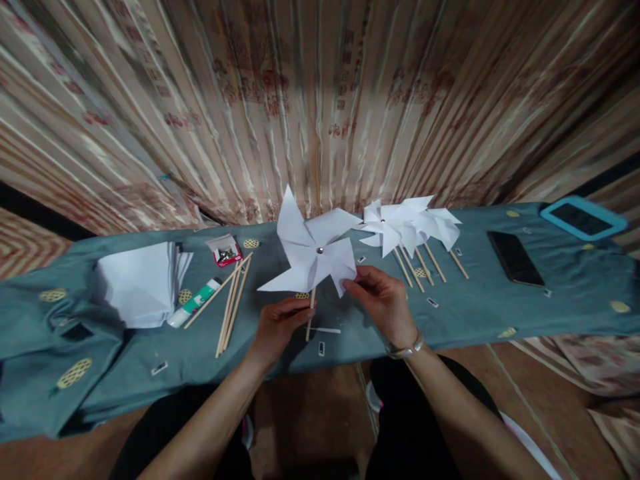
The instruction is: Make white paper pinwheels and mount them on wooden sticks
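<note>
A white paper pinwheel (323, 233) with a round metal pin at its centre is held up over the table on a wooden stick. My left hand (280, 327) is closed round that stick, below the blades. With thumb and fingers my right hand (383, 300) pinches the lower right blade; a metal bracelet is on that wrist. To the right lie several finished-looking pinwheels (405, 223), overlapping, their sticks pointing toward me. Left of my hands are loose wooden sticks (233, 307) and a small red and white box (225, 251) of metal pins.
A stack of white paper (137, 283) and a glue tube (195, 301) lie on the left. On the right are a dark phone (515, 257) and a blue-framed tablet (583, 218). A green cloth (465, 313) covers the narrow table; a patterned curtain (320, 100) hangs behind it.
</note>
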Tool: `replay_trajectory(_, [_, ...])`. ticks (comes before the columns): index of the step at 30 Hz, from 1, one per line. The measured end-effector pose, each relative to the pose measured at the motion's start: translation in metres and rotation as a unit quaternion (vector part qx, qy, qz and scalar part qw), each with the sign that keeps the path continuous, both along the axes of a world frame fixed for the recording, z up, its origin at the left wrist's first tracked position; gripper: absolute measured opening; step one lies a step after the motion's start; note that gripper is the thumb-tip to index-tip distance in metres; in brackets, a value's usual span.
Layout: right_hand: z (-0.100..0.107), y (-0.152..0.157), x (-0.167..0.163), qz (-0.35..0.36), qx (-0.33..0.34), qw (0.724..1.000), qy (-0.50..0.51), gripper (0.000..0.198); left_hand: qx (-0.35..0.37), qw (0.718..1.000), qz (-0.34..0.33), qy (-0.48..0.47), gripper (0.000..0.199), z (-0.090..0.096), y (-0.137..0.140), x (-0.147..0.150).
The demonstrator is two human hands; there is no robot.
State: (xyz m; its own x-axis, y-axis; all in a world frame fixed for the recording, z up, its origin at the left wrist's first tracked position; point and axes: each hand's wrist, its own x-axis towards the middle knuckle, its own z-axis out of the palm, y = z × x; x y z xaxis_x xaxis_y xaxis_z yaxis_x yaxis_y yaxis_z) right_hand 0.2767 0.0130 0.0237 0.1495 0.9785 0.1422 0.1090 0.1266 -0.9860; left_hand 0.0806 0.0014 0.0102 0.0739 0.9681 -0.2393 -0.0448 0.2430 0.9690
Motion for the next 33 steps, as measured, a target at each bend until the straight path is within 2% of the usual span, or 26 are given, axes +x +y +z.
replay_trajectory(3, [0.003, -0.003, -0.008, 0.043, -0.066, 0.994, 0.075, 0.034, 0.002, 1.0, 0.008, -0.002, 0.02, -0.002, 0.002, 0.001])
replay_trajectory(7, [0.008, -0.011, -0.02, 0.11, -0.139, 0.975, 0.136, 0.034, 0.007, 1.0, -0.005, -0.018, 0.022, -0.001, 0.003, 0.004])
replay_trajectory(10, [0.012, -0.017, -0.025, 0.224, -0.168, 0.949, 0.146, 0.033, 0.012, 0.999, -0.023, -0.022, 0.024, 0.001, 0.003, 0.005])
replay_trajectory(12, [0.016, -0.02, -0.022, 0.298, -0.181, 0.929, 0.123, 0.032, 0.008, 0.999, -0.012, -0.028, 0.023, 0.001, 0.003, 0.005])
replay_trajectory(13, [0.019, -0.02, -0.018, 0.313, -0.179, 0.926, 0.11, 0.031, 0.002, 0.999, -0.001, -0.033, 0.023, 0.0, 0.003, 0.005])
replay_trajectory(15, [0.023, -0.016, -0.006, 0.278, -0.152, 0.943, 0.099, 0.029, -0.015, 0.999, 0.018, -0.039, 0.024, -0.002, 0.002, 0.004])
replay_trajectory(18, [0.023, -0.003, 0.015, 0.097, -0.068, 0.987, 0.106, 0.027, -0.031, 0.998, 0.027, -0.04, 0.026, -0.004, 0.001, 0.002])
replay_trajectory(20, [0.018, 0.008, 0.025, -0.017, -0.017, 0.994, 0.103, 0.03, -0.041, 0.998, 0.019, -0.04, 0.025, -0.004, 0.0, 0.002])
replay_trajectory(21, [0.014, 0.013, 0.028, -0.049, 0.004, 0.994, 0.098, 0.034, -0.048, 0.998, 0.013, -0.041, 0.025, -0.003, -0.001, 0.003])
replay_trajectory(24, [0.003, 0.022, 0.03, -0.074, 0.025, 0.995, 0.068, 0.043, -0.07, 0.997, -0.004, -0.043, 0.024, -0.001, -0.003, 0.004])
replay_trajectory(27, [-0.002, 0.024, 0.028, -0.067, 0.015, 0.996, 0.056, 0.039, -0.073, 0.997, -0.011, -0.037, 0.023, 0.001, -0.004, 0.004])
replay_trajectory(33, [0.004, 0.018, 0.02, -0.043, 0.001, 0.996, 0.082, 0.03, -0.036, 0.999, -0.008, -0.023, 0.019, 0.0, -0.004, 0.001])
